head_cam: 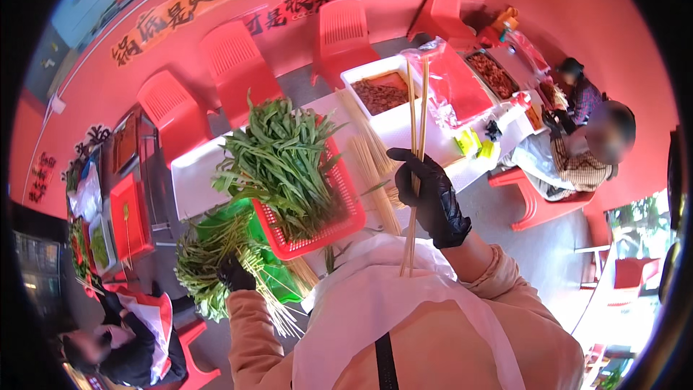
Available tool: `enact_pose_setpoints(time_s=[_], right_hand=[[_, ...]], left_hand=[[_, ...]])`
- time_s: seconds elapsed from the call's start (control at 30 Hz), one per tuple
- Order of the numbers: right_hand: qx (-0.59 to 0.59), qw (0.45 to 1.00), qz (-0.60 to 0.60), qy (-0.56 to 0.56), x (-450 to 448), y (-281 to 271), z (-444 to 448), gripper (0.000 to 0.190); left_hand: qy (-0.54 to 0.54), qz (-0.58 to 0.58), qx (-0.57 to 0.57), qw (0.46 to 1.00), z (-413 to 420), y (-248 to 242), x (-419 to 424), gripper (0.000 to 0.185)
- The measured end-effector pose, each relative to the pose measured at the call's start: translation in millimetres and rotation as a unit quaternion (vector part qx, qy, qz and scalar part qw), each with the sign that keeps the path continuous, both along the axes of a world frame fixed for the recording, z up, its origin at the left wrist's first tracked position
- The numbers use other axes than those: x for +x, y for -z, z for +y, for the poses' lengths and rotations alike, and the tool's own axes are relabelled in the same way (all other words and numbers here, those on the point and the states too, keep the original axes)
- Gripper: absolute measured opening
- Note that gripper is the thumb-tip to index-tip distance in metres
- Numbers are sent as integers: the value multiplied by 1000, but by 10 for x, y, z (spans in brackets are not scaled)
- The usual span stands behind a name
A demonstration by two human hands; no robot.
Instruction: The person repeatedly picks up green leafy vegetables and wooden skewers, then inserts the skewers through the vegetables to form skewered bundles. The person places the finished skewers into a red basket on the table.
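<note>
My right hand (436, 197), in a black glove, grips a few long bamboo skewers (412, 135) that stand roughly upright before my apron. My left hand (236, 272), also black-gloved, is at a heap of skewered greens (203, 260) in a green tray (279, 276); its fingers are partly hidden, so whether it grips any is unclear. Between my hands, a red perforated basket (354, 211) holds loose long-leaved greens (279, 157). Loose bamboo skewers (373, 184) lie in bundles on the white table (195, 173) to the right of the basket.
Beyond the skewers stands a white tub (346, 73) of minced-looking food, beside a red plastic-lined tray (460, 86). Two people (574, 157) sit on the right; another person (130, 341) sits lower left. Red chairs (233, 59) line the wall.
</note>
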State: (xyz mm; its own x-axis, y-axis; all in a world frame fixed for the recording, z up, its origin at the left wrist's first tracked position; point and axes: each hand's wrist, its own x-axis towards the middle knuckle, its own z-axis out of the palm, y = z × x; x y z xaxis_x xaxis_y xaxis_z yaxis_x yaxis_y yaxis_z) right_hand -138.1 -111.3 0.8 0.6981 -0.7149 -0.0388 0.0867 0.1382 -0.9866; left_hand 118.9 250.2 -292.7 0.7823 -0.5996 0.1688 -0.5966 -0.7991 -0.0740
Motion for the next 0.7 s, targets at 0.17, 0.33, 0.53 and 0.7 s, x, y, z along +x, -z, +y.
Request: enact_pose_setpoints(time_s=[0.17,0.33,0.53,0.7], right_hand=[[-27,988,-28,149,-403,61,-360,35],[-36,988,19,147,-730,247,-460,34],[-11,982,34,188,-781,476,-384,33],[-31,966,57,250,-1187,361,-535,34]], left_hand=[[-41,-67,-94,992,-109,48,46,56],[10,47,-218,975,-534,-155,-275,52],[177,91,-207,958,-1451,-337,-646,38],[56,377,-158,911,-2119,-286,-764,34]])
